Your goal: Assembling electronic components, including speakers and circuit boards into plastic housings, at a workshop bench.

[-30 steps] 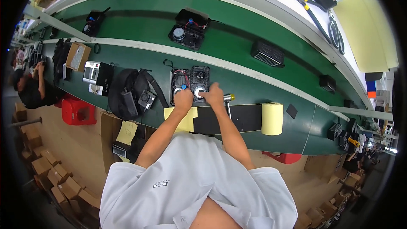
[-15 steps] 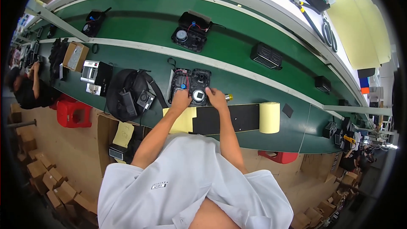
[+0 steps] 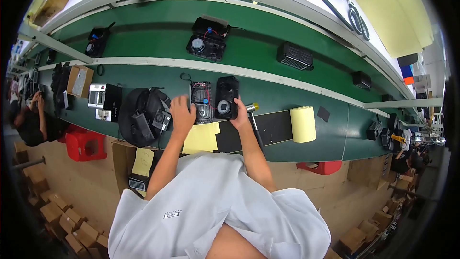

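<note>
My left hand [image 3: 183, 116] is open, its fingers spread beside the left edge of a black casing half [image 3: 201, 110] that holds red wires and a blue connector. To the right of that half stands the other black casing half [image 3: 227, 86], with a round speaker cone [image 3: 224, 107] in its lower part. My right hand [image 3: 241, 116] grips this second half at its lower right edge, thumb on the edge; the other fingers are partly hidden. Just right of that hand lies a hammer [image 3: 252, 107] with a yellow-tipped head, its handle running toward me past my forearm.
A yellow-backed black foam roll [image 3: 303, 124] lies unrolled along the bench's front edge. Left are a black backpack [image 3: 139, 129], a silver-and-black machine [image 3: 108, 97] and a cardboard box [image 3: 80, 81]. Behind a white rail, an opened black casing [image 3: 206, 43] and a black speaker box [image 3: 294, 56] sit on green.
My left hand has come off the left half and moved left, fingers spreading. A gap now shows between the two halves, with my right hand still at the right one. The view has shifted slightly.
</note>
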### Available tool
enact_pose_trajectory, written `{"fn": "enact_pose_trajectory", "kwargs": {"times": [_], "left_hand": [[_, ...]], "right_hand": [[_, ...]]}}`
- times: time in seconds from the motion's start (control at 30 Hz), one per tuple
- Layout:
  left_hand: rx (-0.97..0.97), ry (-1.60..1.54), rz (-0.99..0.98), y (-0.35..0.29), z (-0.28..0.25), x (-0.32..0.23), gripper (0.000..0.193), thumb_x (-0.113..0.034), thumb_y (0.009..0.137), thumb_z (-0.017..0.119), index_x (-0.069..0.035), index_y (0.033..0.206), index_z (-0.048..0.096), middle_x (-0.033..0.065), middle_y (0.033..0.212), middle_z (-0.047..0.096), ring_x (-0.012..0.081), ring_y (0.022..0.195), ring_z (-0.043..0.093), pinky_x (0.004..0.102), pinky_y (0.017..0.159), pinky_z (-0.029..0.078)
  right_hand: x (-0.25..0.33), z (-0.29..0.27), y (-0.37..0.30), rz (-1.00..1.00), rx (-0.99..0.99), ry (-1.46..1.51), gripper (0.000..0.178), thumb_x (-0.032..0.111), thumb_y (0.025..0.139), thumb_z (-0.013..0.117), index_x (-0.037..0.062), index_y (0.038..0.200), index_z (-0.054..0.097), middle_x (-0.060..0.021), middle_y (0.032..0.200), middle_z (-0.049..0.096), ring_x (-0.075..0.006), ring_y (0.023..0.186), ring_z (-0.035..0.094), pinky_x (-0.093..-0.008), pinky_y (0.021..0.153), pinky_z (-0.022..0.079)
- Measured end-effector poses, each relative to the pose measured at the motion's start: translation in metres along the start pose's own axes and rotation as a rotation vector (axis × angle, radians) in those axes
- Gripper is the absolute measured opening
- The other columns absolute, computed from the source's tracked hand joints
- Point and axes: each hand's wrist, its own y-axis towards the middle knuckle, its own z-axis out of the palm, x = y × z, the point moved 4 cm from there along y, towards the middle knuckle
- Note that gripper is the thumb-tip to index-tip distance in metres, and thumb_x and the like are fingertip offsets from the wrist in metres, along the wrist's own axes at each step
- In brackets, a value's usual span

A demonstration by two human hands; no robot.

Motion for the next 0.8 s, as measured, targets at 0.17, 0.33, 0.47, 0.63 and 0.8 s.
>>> {"fn": "enact_pose_trajectory", "kwargs": {"times": [0.17,0.33,0.47,0.63,0.8], "left_hand": [[0.416,-0.607,-0.544,-0.009,0.018,0.018,0.091,-0.037,0.09,0.066,-0.008,0.155,0.009,0.0317,0.145,0.041,0.0418,0.108,0.065,0.0485,0.071,0.062],[0.03,-0.592,-0.432,0.006,0.03,0.044,0.064,-0.023,0.095,0.054,-0.01,0.151,0.027,0.0286,0.138,0.049,0.0419,0.106,0.062,0.0514,0.076,0.056],[-0.133,-0.113,0.195,0.034,0.009,-0.001,0.047,-0.015,0.086,0.056,-0.015,0.133,0.058,0.0138,0.14,0.053,0.0355,0.131,0.044,0.057,0.103,0.034],[0.074,0.084,0.48,0.049,0.033,-0.007,0.043,-0.016,0.082,0.06,-0.021,0.124,0.069,0.0028,0.147,0.05,0.0336,0.142,0.033,0.0577,0.108,0.03],[0.187,0.218,0.473,0.051,0.034,-0.007,0.041,-0.018,0.081,0.063,-0.024,0.12,0.073,0.0007,0.15,0.047,0.0351,0.148,0.024,0.0598,0.113,0.026]], "right_hand": [[0.032,0.032,-0.016,-0.247,0.001,-0.169,0.061,0.023,0.094,0.053,0.0145,0.151,0.034,-0.0068,0.133,0.056,-0.0212,0.117,0.058,-0.0352,0.099,0.048],[0.039,0.072,-0.032,-0.255,0.008,-0.246,0.064,0.021,0.094,0.052,0.0136,0.153,0.029,-0.008,0.136,0.052,-0.0214,0.117,0.057,-0.0353,0.099,0.048],[0.027,0.083,-0.023,-0.281,-0.011,-0.416,0.066,0.021,0.094,0.054,0.0121,0.154,0.027,-0.0084,0.139,0.047,-0.0202,0.122,0.05,-0.0332,0.104,0.04],[0.018,0.077,-0.01,-0.309,-0.066,-0.699,0.063,0.023,0.094,0.058,0.0144,0.152,0.035,-0.0096,0.133,0.042,-0.0234,0.121,0.046,-0.0354,0.106,0.036],[0.038,0.093,-0.002,-0.413,-0.11,-1.173,0.062,0.022,0.09,0.065,0.0157,0.147,0.042,-0.0208,0.131,0.041,-0.0339,0.123,0.045,-0.0396,0.106,0.037]]}}
